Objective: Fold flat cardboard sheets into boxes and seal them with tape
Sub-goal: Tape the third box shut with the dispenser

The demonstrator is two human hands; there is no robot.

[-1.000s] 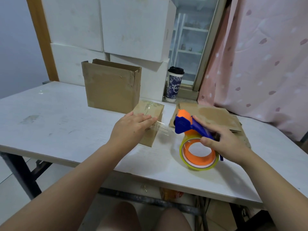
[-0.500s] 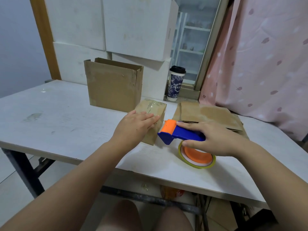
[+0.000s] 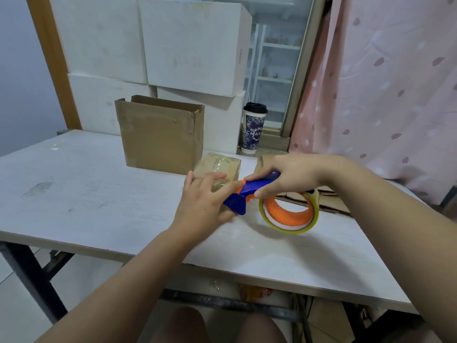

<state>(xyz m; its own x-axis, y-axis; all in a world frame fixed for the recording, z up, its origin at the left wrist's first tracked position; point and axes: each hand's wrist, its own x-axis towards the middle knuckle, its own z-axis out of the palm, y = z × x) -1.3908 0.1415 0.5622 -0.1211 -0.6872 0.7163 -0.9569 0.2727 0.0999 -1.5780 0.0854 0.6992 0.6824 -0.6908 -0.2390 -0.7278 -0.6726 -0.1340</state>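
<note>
A small brown cardboard box [image 3: 221,167], its top streaked with clear tape, stands a little past the middle of the white desk [image 3: 86,194], toward 12 o'clock from the person. The left hand [image 3: 202,204] lies on the near part of this box with its fingers [image 3: 212,178] stretched out flat and released, pressing on the cardboard and grasping nothing; its thumb reaches down by the front face. At 3 o'clock from that hand, the right hand [image 3: 294,177] has its fingers clenched round the blue handle of a blue-and-orange plastic tape dispenser [image 3: 237,203], whose blue cutting head points toward 9 o'clock and meets the near right corner of the box, just beside the left hand's fingertips. The roll of yellowish clear tape on an orange core [image 3: 286,215] hangs from the dispenser below the right hand, tilted; whether it touches the desk I cannot tell. Behind the roll, at 1 o'clock, a stack of flat brown cardboard sheets [image 3: 333,205] lies on the desk, partly hidden by the right hand. At 11 o'clock from the small box stands a larger brown cardboard box [image 3: 160,139], upright with its top open. Beyond it, large white boxes [image 3: 188,45] are piled, and at 12 o'clock a patterned paper cup with a black lid [image 3: 252,131] stands on a ledge. A pink patterned curtain [image 3: 385,90] hangs at 2 o'clock.
</note>
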